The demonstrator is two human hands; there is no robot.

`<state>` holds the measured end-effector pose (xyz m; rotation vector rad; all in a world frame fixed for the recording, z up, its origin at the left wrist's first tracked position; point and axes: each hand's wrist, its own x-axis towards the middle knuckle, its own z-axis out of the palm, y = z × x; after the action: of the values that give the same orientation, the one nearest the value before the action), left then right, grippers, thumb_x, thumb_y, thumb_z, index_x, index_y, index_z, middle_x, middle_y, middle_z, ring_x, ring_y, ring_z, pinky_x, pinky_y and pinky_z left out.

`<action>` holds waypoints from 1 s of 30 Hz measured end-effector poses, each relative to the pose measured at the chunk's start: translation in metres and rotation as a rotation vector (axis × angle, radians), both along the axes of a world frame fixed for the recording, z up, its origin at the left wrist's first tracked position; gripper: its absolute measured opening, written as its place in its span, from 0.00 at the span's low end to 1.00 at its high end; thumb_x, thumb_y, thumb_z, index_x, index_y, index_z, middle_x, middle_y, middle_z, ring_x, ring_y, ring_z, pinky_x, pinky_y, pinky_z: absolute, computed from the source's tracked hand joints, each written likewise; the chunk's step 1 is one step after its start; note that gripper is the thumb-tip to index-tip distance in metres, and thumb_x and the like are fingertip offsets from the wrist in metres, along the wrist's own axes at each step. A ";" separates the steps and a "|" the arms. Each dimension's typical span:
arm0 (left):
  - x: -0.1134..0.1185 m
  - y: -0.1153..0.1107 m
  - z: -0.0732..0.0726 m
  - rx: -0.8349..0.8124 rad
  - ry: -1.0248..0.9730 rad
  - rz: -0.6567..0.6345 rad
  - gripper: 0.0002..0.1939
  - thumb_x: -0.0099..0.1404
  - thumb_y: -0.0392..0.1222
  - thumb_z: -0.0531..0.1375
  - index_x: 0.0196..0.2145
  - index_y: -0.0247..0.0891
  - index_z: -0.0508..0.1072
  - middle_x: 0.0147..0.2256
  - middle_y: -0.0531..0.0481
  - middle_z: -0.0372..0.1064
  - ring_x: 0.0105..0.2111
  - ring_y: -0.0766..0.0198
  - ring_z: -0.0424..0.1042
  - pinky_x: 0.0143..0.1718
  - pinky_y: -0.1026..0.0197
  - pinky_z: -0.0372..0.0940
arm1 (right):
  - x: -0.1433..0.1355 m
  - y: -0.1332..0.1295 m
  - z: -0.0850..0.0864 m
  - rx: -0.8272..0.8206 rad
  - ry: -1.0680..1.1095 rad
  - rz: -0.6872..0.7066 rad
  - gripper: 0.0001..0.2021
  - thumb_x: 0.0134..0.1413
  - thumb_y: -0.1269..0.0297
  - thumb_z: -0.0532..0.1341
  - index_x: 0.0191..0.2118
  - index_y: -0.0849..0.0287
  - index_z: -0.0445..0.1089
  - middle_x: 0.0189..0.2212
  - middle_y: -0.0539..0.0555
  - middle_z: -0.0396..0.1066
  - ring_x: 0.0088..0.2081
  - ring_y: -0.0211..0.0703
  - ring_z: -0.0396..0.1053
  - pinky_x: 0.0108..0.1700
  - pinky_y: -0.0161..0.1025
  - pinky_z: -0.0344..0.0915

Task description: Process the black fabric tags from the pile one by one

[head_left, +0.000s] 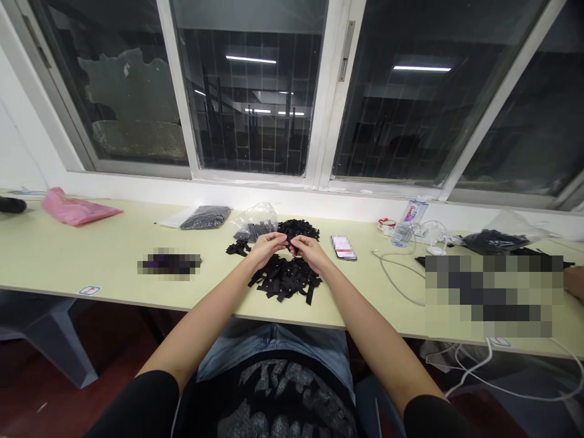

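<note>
Fingers [277, 238] of both hands [266, 248] [311, 250] in a pinch on a black piece [291, 245], its shape mostly hidden.

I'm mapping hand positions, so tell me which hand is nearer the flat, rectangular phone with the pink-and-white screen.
Right. The right hand is just left of the phone, not touching it; the left hand is farther left, beyond the right hand.

Strips [286, 275] are blk, tbl [219, 271] pale yel-grn, jeans [228, 353] lt blue, 1 bag [75, 208] pink.
</note>
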<state>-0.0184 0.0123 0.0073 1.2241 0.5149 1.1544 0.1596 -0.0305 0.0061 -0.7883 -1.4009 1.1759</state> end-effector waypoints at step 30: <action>0.003 -0.001 -0.002 -0.019 0.000 0.047 0.17 0.51 0.42 0.74 0.35 0.29 0.78 0.31 0.45 0.76 0.31 0.64 0.76 0.48 0.54 0.68 | -0.006 0.006 -0.007 -0.038 0.126 -0.083 0.19 0.43 0.57 0.71 0.38 0.56 0.65 0.27 0.48 0.72 0.29 0.38 0.71 0.37 0.39 0.70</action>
<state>-0.0159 0.0117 0.0057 1.2013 0.5564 1.1869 0.1536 -0.0245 -0.0007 -0.7787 -1.2346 1.1700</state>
